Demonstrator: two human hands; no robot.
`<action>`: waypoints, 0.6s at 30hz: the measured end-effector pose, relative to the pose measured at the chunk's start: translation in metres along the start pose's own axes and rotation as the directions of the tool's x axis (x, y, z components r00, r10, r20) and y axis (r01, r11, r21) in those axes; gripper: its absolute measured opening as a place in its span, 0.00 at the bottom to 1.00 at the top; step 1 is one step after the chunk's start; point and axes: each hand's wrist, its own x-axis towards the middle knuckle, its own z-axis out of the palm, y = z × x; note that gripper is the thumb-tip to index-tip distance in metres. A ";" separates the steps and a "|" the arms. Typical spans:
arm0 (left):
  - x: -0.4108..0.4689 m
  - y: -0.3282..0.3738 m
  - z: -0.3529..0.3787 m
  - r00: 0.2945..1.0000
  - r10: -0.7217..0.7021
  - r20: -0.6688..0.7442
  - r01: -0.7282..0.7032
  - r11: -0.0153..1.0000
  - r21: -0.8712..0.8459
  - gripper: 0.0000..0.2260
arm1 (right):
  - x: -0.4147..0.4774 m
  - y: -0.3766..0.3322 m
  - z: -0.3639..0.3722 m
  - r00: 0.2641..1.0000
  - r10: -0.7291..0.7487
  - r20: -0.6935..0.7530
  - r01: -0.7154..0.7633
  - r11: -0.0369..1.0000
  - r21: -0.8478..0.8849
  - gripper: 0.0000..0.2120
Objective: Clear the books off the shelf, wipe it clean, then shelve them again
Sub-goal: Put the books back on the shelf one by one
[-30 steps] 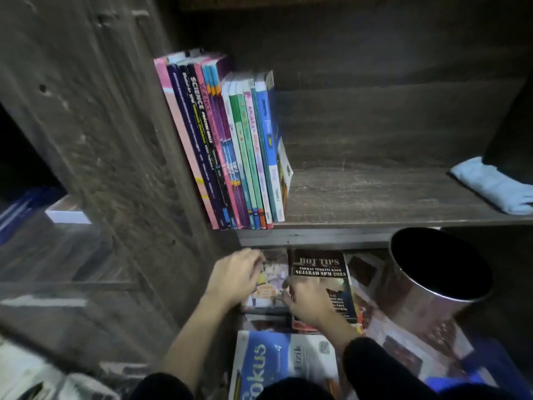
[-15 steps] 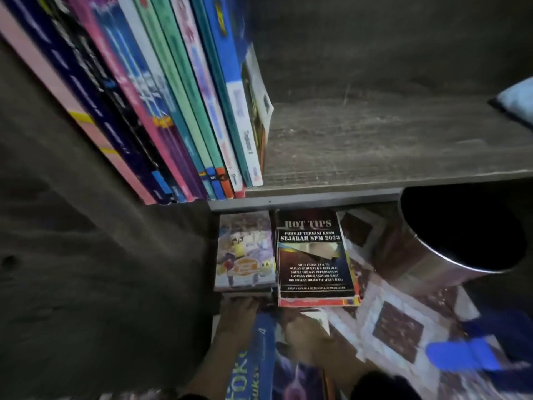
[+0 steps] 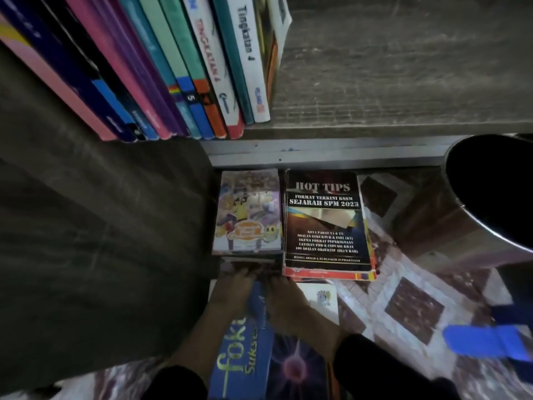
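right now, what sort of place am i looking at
Probably a study corner at home, not certain: a wooden shelf holds a row of school textbooks, a HOT TIPS exam book lies on a pile on the patterned floor, and a metal bin stands beside it.

home study: shelved schoolbooks (image 3: 178, 67)

One head-worn view is aimed steeply downward, held close over the shelf (image 3: 403, 82) and the floor (image 3: 415, 310) below.
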 end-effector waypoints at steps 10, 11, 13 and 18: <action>-0.007 0.004 -0.002 0.995 -0.085 0.059 0.083 0.996 0.036 0.45 | 0.002 0.001 0.005 0.995 0.071 0.067 -0.078 0.991 0.106 0.36; -0.005 0.004 -0.001 0.994 -0.093 0.065 0.092 0.996 0.021 0.45 | 0.002 0.002 0.005 0.995 0.071 0.070 -0.079 0.991 0.112 0.35; -0.006 0.007 -0.005 0.991 -0.095 0.093 0.098 0.995 -0.023 0.45 | 0.001 0.006 0.005 0.996 0.070 0.060 -0.077 0.988 0.131 0.33; -0.004 0.010 -0.009 0.988 -0.070 0.140 0.084 0.991 -0.104 0.49 | -0.005 0.011 0.011 0.998 0.028 0.055 -0.040 0.974 0.224 0.40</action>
